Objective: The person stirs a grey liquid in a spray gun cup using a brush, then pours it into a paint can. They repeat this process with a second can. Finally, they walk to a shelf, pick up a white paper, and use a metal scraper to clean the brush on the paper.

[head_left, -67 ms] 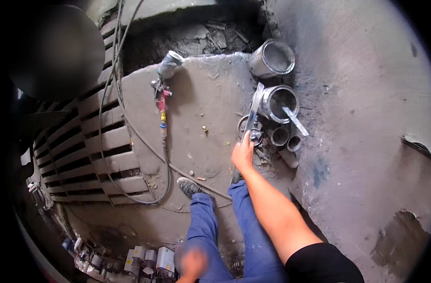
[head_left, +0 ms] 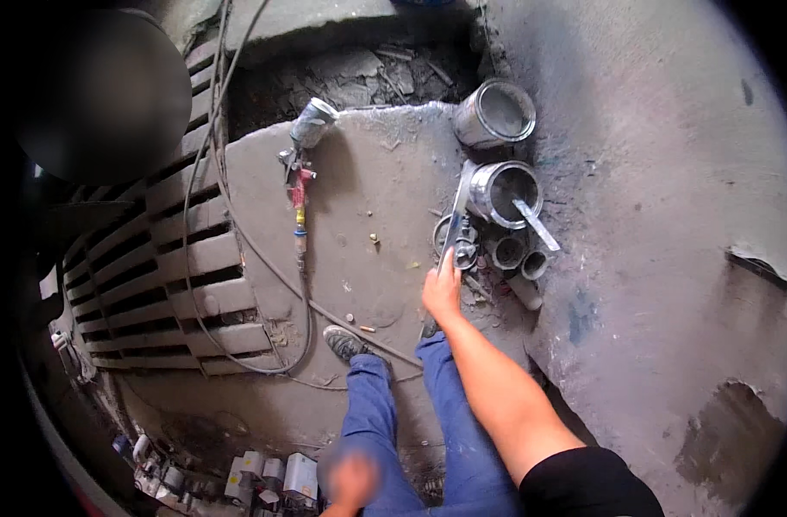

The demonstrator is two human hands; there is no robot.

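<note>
The right hand (head_left: 442,291) is wrapped around the near end of a long, flat metal strip (head_left: 459,202), whose far end slants up just beside an open metal can (head_left: 482,191). A paint-smeared stick (head_left: 538,228) leans out over that can's rim, and a second open can (head_left: 468,126) stands beyond. The left hand (head_left: 354,482) hangs low over the blue trousers (head_left: 369,422) — too blurred for me to tell how its fingers stand. A spray gun (head_left: 298,183) lies on the floor, well apart, joined to an air hose (head_left: 304,280).
</note>
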